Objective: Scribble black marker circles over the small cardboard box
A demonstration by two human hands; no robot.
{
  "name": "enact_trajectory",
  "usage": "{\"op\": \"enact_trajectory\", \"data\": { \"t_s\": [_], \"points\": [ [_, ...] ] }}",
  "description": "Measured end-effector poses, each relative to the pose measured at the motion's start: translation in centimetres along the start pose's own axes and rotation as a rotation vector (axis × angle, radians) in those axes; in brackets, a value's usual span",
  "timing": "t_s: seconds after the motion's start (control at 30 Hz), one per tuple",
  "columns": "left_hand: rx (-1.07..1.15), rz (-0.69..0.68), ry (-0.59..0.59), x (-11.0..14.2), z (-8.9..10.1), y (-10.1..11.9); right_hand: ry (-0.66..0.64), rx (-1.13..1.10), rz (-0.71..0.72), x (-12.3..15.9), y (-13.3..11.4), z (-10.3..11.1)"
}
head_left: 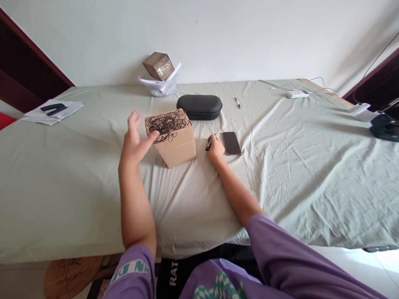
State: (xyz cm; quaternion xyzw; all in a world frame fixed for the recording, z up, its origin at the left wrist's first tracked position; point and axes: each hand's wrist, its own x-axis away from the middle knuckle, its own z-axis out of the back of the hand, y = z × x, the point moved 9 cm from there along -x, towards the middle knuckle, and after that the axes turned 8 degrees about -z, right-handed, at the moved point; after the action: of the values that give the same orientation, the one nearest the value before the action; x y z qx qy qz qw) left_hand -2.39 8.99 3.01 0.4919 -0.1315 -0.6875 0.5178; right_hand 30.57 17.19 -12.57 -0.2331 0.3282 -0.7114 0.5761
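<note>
A cardboard box [176, 145] with black scribbles over its top stands on the sheet-covered table [280, 166]. My left hand [134, 139] hovers at the box's left side, fingers spread and empty, thumb near the top edge. Just right of the box, my right hand [215, 148] rests on the table, closed on a black marker [208, 144]. A dark phone [232, 143] lies flat beside that hand.
A black oval case [199, 106] lies behind the box. Further back stands a clear tub [158, 86] holding a second cardboard box [158, 65]. A pen [237, 102], a white charger [297, 94], papers with a stapler [52, 109] at far left.
</note>
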Motion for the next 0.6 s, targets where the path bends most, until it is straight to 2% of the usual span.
{"op": "enact_trajectory", "data": {
  "t_s": [0.07, 0.13, 0.17, 0.23, 0.27, 0.33, 0.43, 0.5, 0.57, 0.6],
  "points": [
    [0.081, -0.147, 0.212, 0.0, 1.9, 2.2, 0.008, -0.052, 0.012, -0.2, -0.1, 0.4],
    [0.137, -0.282, 0.424, 0.6, 3.6, 4.5, 0.023, -0.133, 0.059, -0.4, -1.1, 1.8],
    [0.156, -0.33, 0.504, 1.0, 4.1, 5.7, 0.032, -0.172, 0.096, -0.3, -2.0, 2.8],
    [0.227, -0.373, 0.582, 1.6, 4.2, 7.8, 0.051, -0.293, 0.234, 0.6, -5.1, 5.2],
    [0.285, -0.37, 0.581, 1.7, 3.9, 8.7, 0.053, -0.362, 0.323, 1.6, -6.9, 6.5],
    [0.437, -0.323, 0.519, 1.9, 2.6, 10.3, 0.033, -0.624, 0.613, 4.9, -11.3, 9.5],
    [0.48, -0.22, 0.257, 2.1, -0.8, 12.4, -0.031, -0.72, 0.869, 10.0, -15.7, 11.9],
    [0.364, -0.176, 0.164, 2.6, -2.0, 13.1, -0.021, -0.679, 1.001, 12.9, -17.3, 12.7],
    [0.264, -0.176, 0.177, 3.0, -2.1, 13.6, -0.02, -0.677, 1.067, 14.5, -18.1, 13.1],
    [0.262, -0.185, 0.2, 3.1, -2.0, 13.6, -0.037, -0.719, 1.047, 14.5, -18.1, 13.2]
  ]
}}
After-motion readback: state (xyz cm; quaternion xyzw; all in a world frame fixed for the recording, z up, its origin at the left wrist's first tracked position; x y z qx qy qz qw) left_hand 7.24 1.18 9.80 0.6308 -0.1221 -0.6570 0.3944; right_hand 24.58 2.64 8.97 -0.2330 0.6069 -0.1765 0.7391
